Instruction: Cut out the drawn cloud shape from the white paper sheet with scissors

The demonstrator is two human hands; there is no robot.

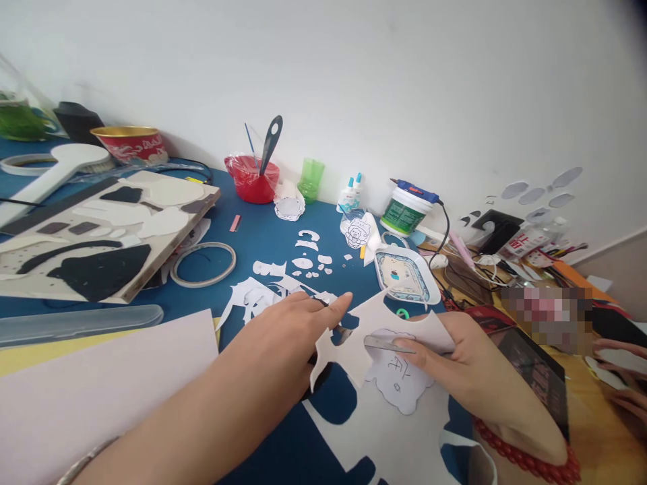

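My left hand [288, 337] reaches in from the lower left, closed round the dark handles of a pair of scissors [388, 344]. One blade shows over the white foam sheet [404, 438], which has cut-outs and ragged edges. A wavy-edged paper cut-out [402, 391] with handwritten marks lies against the sheet. On the other side, my right hand [465, 364] pinches the sheet's upper part, thumb on top close to the blade tip. White scraps [257, 296] lie beyond my left hand, with small cut pieces [303, 263] farther back.
At left are a board with foam shapes [116, 229], a tape roll [203, 265] and pale sheets [111, 397]. Behind stand a red bowl [255, 182], glue bottles [350, 195] and a white tub [407, 210]. A tray [429, 286] is nearby; another person's hands [627, 377] appear right.
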